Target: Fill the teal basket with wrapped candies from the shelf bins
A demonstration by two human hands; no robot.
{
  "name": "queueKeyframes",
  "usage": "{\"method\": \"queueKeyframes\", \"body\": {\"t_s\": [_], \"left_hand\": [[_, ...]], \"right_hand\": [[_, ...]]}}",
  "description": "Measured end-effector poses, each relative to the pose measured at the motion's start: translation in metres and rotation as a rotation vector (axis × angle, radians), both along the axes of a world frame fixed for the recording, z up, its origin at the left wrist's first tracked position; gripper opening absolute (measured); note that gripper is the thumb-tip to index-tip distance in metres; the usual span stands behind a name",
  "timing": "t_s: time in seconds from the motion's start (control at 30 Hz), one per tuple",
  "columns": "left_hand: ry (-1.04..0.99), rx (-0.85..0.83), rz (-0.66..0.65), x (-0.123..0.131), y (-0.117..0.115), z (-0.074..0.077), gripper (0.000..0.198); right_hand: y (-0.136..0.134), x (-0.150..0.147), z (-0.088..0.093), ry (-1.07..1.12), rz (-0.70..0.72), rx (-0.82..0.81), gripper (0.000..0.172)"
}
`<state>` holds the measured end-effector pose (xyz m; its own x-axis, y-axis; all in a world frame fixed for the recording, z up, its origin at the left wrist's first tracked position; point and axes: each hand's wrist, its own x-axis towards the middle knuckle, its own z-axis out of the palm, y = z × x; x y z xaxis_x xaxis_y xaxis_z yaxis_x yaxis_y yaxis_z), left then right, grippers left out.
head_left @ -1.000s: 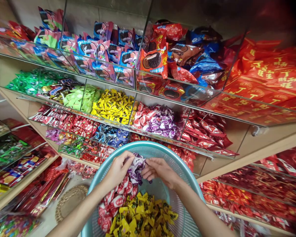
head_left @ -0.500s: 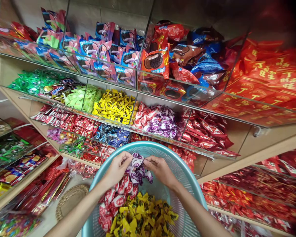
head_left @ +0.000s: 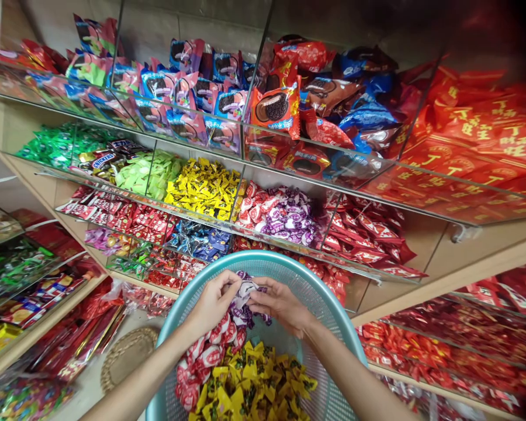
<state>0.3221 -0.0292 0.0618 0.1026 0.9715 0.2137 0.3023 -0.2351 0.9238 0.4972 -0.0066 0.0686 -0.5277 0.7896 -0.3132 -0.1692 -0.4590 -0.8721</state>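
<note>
Above the far part of a teal plastic basket [head_left: 348, 324], my left hand [head_left: 214, 304] pinches a purple-and-white wrapped candy [head_left: 245, 290] between thumb and fingertips. My right hand [head_left: 283, 305] grips the same candy from the other side, its fingers curled around the wrapper. More purple-and-white candies [head_left: 241, 316] lie right below, partly covered by both hands. Along the basket's left side rests a heap of red-and-white candies [head_left: 208, 354]. Yellow wrapped candies [head_left: 254, 386] fill the near middle.
Glass-fronted shelves [head_left: 243, 137] of sorted sweets rise behind the basket, with packaged cookies [head_left: 274, 111] on top and yellow candies [head_left: 204, 187] below. Red packets [head_left: 477, 134] fill the right end. A round woven mat [head_left: 129, 356] is on the floor at left.
Both hands have drawn closer together over the basket. My right hand has shifted left and turned, and the pale wrapper now shows more opened out between the fingers.
</note>
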Motion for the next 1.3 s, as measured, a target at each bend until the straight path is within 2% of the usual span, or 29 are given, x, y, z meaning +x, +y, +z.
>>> {"method": "queueKeyframes", "body": {"t_s": [0.23, 0.5, 0.73, 1.03, 1.3], "left_hand": [[0.015, -0.042, -0.034, 0.0, 0.002, 0.001, 0.023], [-0.127, -0.054, 0.015, 0.002, 0.006, -0.005, 0.014], [0.052, -0.069, -0.076, -0.006, 0.001, -0.003, 0.022], [0.091, 0.034, -0.273, -0.005, 0.001, 0.007, 0.04], [0.111, -0.069, -0.23, -0.005, 0.001, 0.004, 0.03]], "right_hand": [[-0.001, 0.001, -0.006, -0.016, 0.026, 0.024, 0.041], [-0.003, 0.0, -0.005, -0.028, 0.041, 0.061, 0.042], [-0.002, 0.0, -0.001, 0.009, 0.032, 0.008, 0.041], [-0.002, 0.001, -0.001, 0.008, 0.072, 0.039, 0.034], [-0.001, 0.0, 0.0, 0.005, 0.07, 0.032, 0.039]]}}
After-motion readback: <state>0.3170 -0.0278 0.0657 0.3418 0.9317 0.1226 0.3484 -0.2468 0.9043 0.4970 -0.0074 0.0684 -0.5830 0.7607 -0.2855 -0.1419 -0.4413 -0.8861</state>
